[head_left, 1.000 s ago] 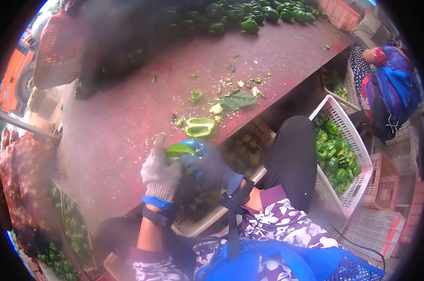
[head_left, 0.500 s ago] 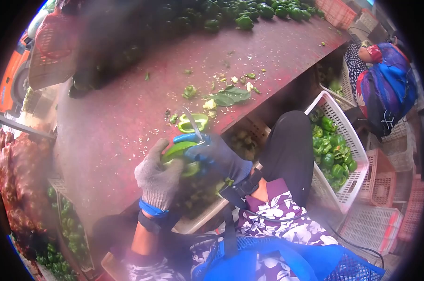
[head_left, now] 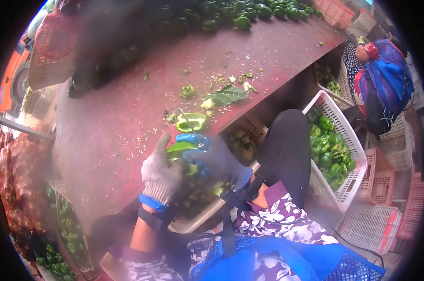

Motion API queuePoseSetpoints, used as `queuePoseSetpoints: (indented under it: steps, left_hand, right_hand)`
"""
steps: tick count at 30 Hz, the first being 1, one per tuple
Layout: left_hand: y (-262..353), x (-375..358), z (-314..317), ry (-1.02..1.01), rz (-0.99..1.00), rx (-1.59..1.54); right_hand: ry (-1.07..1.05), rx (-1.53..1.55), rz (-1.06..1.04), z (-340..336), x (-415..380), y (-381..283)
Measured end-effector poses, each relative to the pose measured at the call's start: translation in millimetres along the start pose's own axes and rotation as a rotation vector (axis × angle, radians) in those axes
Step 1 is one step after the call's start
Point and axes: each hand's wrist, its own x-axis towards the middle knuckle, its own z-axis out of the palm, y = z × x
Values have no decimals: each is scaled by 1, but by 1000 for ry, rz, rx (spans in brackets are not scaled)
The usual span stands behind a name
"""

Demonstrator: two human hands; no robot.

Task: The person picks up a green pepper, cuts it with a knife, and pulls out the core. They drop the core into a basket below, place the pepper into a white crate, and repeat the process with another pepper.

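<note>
My left hand [head_left: 156, 172], in a pale knit glove, is closed around a piece of green bell pepper [head_left: 180, 146] at the near edge of the red table. My right hand [head_left: 225, 160], in a blue-coated glove, grips a knife whose thin blade [head_left: 185, 118] points up and away; its handle is hidden in the fist. The right fingers also touch the pepper piece. Just beyond them, a cut pepper half [head_left: 200, 122] lies open side up on the table. Below my hands, a crate [head_left: 189, 226] holds blurred green scraps.
Whole green peppers [head_left: 242, 22] are heaped along the far side of the red table [head_left: 141, 107]. A leaf [head_left: 230, 95] and trimmings lie mid-table. A white crate [head_left: 360, 175] of peppers stands right of my knee. Another person [head_left: 385, 79] sits farther right. Red net sacks [head_left: 22, 173] are at left.
The view has shifted slightly. My hands stay together at the pepper piece, with the left a little farther right and the knife blade tilted more to the left.
</note>
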Motion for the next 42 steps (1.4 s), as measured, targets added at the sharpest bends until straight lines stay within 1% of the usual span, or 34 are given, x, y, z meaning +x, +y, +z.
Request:
queuePoseSetpoints:
  steps: [1, 4, 6, 8, 10, 11, 13, 14, 16, 17, 19, 20, 22, 23, 25, 26, 27, 30, 31, 32, 34, 35, 37, 38, 40, 41, 42]
  left_hand:
    - [1, 0, -1, 1, 0, -13]
    - [-2, -5, 4, 12, 7, -211]
    - [3, -12, 4, 27, -41, -436]
    - [14, -15, -7, 15, -71, -614]
    - [22, -17, -26, -35, -87, -736]
    - [23, -16, -29, -18, -116, -810]
    - [24, -15, -33, 1, -177, -957]
    - [21, -12, -34, -16, -225, -949]
    - [5, -3, -32, -51, -316, -933]
    - [-4, 0, -29, -33, -309, -849]
    - [-21, 2, -21, 2, -277, -684]
    - [-24, 0, -16, -67, -257, -729]
    - [-19, -7, -10, -213, -224, -815]
    - [-6, -5, -10, -239, -219, -558]
    - [-9, 10, 9, -34, 186, -86]
    - [-13, 20, 22, 74, 388, 151]
    - [-13, 36, 34, 143, 466, 154]
    - [-26, 66, 66, 136, 521, 294]
    - [-25, 71, 74, 61, 372, 271]
    - [-24, 80, 78, 54, 356, 260]
    - [-22, 94, 78, 28, 310, 236]
    - [-17, 100, 79, 109, 302, 157]
    - [26, 110, 68, 153, 309, 23]
    - [56, 113, 62, 174, 310, -48]
    - [124, 109, 54, 104, 510, -329]
    - [165, 100, 48, 34, 611, -401]
    - [188, 94, 53, -74, 610, -397]
  right_hand:
    - [-37, 4, -7, -2, 0, -3]
    - [-137, 91, -18, -10, -1, -13]
    - [-185, 190, -2, -16, 1, -11]
    - [-234, 296, 24, -25, 5, -5]
    - [-296, 415, -22, -24, 0, -7]
    - [-338, 469, -46, -22, 0, -8]
    - [-259, 501, -54, -18, 2, -3]
    - [-219, 517, -59, -18, 4, -1]
    - [-217, 448, -273, -19, 3, 7]
    - [-210, 412, -382, -20, 1, 9]
    - [-266, 740, -257, -32, -7, 4]
    - [-293, 901, -196, -38, -11, -3]
    - [-342, 816, -240, -58, -17, -26]
    - [-683, 1034, -260, -94, -7, -8]
    - [-975, 1282, -266, -117, -7, -1]
    - [-918, 1323, -261, -117, -13, -7]
    - [-863, 1361, -261, -116, -20, -16]
    - [-710, 1466, -284, -109, -38, -42]
    - [-672, 1500, -297, -109, -39, -47]
    - [-316, 1532, -285, -104, -40, -43]
    - [-129, 1365, -309, -108, -27, -8]
    - [-49, 1381, -268, -107, -24, 1]
    - [119, 1405, -175, -102, -21, 12]
    - [150, 1371, -170, -100, -22, 12]
    - [210, 1295, -143, -94, -25, 10]
    - [230, 1215, -133, -95, -23, 13]
    - [313, 1074, -207, -83, -33, -3]
